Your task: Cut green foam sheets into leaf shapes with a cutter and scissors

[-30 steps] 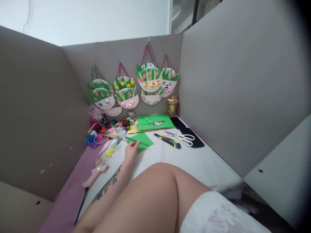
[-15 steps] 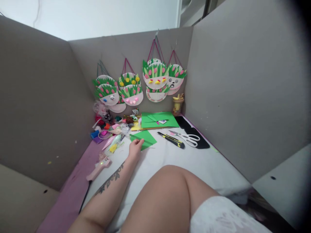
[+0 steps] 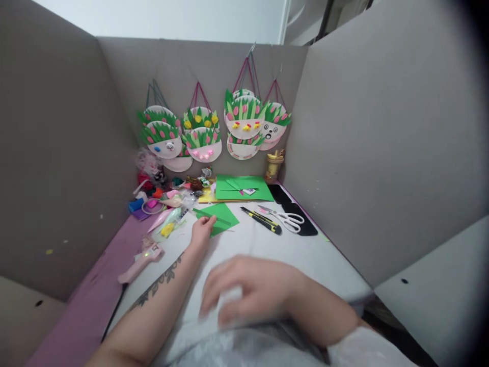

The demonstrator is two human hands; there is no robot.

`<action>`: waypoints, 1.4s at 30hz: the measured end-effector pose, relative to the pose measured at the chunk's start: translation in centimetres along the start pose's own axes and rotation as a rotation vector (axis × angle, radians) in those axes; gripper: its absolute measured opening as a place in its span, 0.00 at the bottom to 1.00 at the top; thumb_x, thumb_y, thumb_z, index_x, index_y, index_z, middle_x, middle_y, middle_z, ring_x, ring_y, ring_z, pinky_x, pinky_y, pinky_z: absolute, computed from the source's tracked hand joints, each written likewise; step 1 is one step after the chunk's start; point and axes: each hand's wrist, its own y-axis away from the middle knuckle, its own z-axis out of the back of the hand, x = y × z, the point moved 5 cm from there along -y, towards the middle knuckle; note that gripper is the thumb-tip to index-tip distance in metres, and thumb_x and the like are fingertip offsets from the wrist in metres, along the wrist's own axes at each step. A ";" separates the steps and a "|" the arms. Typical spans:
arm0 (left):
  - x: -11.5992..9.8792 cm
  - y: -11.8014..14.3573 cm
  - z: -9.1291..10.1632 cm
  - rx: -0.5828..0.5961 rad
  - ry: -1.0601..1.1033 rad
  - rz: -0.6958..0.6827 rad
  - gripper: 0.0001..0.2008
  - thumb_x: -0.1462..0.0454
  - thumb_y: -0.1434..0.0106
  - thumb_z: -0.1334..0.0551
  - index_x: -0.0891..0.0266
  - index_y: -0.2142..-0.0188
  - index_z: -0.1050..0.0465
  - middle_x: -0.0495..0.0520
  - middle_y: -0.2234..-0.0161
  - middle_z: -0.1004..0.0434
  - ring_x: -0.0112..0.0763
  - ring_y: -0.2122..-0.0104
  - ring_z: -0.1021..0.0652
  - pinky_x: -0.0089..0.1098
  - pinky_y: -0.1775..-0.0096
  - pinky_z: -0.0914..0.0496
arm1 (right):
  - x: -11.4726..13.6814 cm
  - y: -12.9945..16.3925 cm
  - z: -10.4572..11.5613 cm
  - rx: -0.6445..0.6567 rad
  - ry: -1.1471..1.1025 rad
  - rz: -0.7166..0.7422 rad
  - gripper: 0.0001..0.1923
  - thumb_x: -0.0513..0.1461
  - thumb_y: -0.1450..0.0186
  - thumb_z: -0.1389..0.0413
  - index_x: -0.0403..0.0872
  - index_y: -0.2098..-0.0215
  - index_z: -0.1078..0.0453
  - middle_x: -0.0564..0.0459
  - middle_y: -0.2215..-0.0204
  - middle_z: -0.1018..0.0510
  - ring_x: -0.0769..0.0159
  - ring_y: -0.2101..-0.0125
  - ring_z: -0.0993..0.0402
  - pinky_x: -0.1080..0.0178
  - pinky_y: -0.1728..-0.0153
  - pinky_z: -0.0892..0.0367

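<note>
Right hand (image 3: 252,293) blurred, grip unclear.

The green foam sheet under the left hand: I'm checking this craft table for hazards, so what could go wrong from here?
The left hand touches the green foam sheet close to the pink glue gun; the forearm lies beside it and could knock it. The utility knife and scissors lie loose just right of the sheet, so a sideways reach might hit them. The right hand is blurred and near the camera; what it grips is unclear.
</note>
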 end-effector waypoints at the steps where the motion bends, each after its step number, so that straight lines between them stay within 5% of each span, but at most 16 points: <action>1: 0.0 0.0 0.0 -0.002 0.001 -0.004 0.23 0.47 0.57 0.32 0.62 0.81 0.37 0.41 0.87 0.43 0.20 0.84 0.42 0.26 0.79 0.50 | -2.0 0.7 2.1 -0.091 0.145 -0.095 0.12 0.47 0.38 0.44 0.52 0.60 0.25 0.52 0.61 0.23 0.61 0.59 0.28 0.62 0.60 0.34; 4: 0.0 -0.1 0.1 -0.017 0.013 -0.006 0.22 0.47 0.56 0.32 0.62 0.80 0.37 0.41 0.85 0.41 0.21 0.83 0.40 0.25 0.79 0.47 | -9.5 4.8 9.5 -0.483 0.708 -0.654 0.11 0.36 0.35 0.50 0.45 0.61 0.26 0.41 0.59 0.25 0.54 0.56 0.32 0.56 0.56 0.37; 6: 0.1 -0.2 0.1 -0.033 0.052 -0.005 0.22 0.48 0.56 0.32 0.62 0.79 0.37 0.42 0.83 0.38 0.21 0.81 0.36 0.25 0.77 0.42 | -13.9 7.7 12.5 -0.447 0.957 -0.969 0.12 0.31 0.38 0.50 0.39 0.59 0.27 0.34 0.57 0.27 0.49 0.54 0.33 0.54 0.57 0.38; 8: 0.1 -0.3 0.2 -0.056 0.106 0.001 0.22 0.49 0.56 0.32 0.62 0.77 0.38 0.44 0.80 0.35 0.23 0.78 0.31 0.25 0.74 0.37 | -17.1 9.8 14.1 -0.363 1.027 -1.132 0.14 0.31 0.38 0.50 0.37 0.55 0.30 0.33 0.55 0.29 0.48 0.54 0.33 0.55 0.58 0.37; 15: -0.2 -0.1 0.2 -0.101 0.289 0.100 0.19 0.53 0.53 0.33 0.61 0.72 0.39 0.46 0.78 0.31 0.26 0.75 0.25 0.27 0.72 0.31 | -20.5 11.8 15.5 -0.331 1.033 -1.192 0.16 0.39 0.38 0.45 0.40 0.53 0.32 0.36 0.54 0.30 0.55 0.53 0.33 0.59 0.55 0.39; 20: -0.7 0.1 0.2 -0.065 0.351 0.106 0.21 0.60 0.62 0.28 0.62 0.73 0.38 0.45 0.78 0.29 0.24 0.74 0.26 0.27 0.68 0.31 | -21.2 12.8 16.7 -0.331 1.010 -1.176 0.18 0.40 0.42 0.41 0.42 0.54 0.29 0.37 0.54 0.29 0.54 0.54 0.31 0.60 0.57 0.38; 24: -1.3 0.3 0.1 -0.016 0.346 0.105 0.21 0.59 0.64 0.27 0.64 0.74 0.34 0.47 0.77 0.28 0.26 0.73 0.25 0.28 0.68 0.31 | -19.8 13.2 17.4 -0.537 0.800 -1.105 0.15 0.41 0.42 0.44 0.41 0.60 0.27 0.39 0.62 0.25 0.55 0.61 0.28 0.60 0.62 0.36; 27: -1.8 0.4 0.0 0.000 0.361 0.088 0.19 0.58 0.61 0.28 0.64 0.75 0.34 0.48 0.77 0.28 0.28 0.72 0.25 0.29 0.67 0.31 | -18.1 11.3 15.5 -0.715 0.309 -0.883 0.13 0.42 0.42 0.47 0.42 0.64 0.29 0.46 0.70 0.24 0.61 0.70 0.27 0.63 0.69 0.35; 32: -3.2 -0.2 -0.5 -0.085 0.452 0.052 0.15 0.61 0.55 0.31 0.62 0.74 0.37 0.46 0.77 0.30 0.25 0.72 0.25 0.28 0.66 0.30 | -15.6 4.2 8.1 -0.473 -0.340 -0.494 0.15 0.44 0.50 0.39 0.45 0.69 0.34 0.53 0.75 0.25 0.67 0.75 0.28 0.67 0.75 0.36; 36: -5.4 -1.2 -1.3 -0.105 0.512 -0.022 0.14 0.65 0.55 0.33 0.62 0.74 0.38 0.44 0.77 0.32 0.21 0.74 0.26 0.27 0.64 0.30 | -16.0 0.8 4.1 -0.462 -0.510 -0.524 0.18 0.51 0.46 0.42 0.46 0.72 0.38 0.58 0.81 0.31 0.73 0.85 0.36 0.69 0.83 0.42; 42: -7.4 -0.9 -1.0 -0.168 0.575 -0.170 0.18 0.67 0.59 0.32 0.62 0.73 0.40 0.42 0.76 0.34 0.21 0.74 0.28 0.27 0.65 0.32 | -16.5 -0.8 1.0 -0.334 -0.442 -0.546 0.18 0.50 0.45 0.42 0.46 0.67 0.39 0.55 0.74 0.29 0.72 0.79 0.32 0.71 0.83 0.41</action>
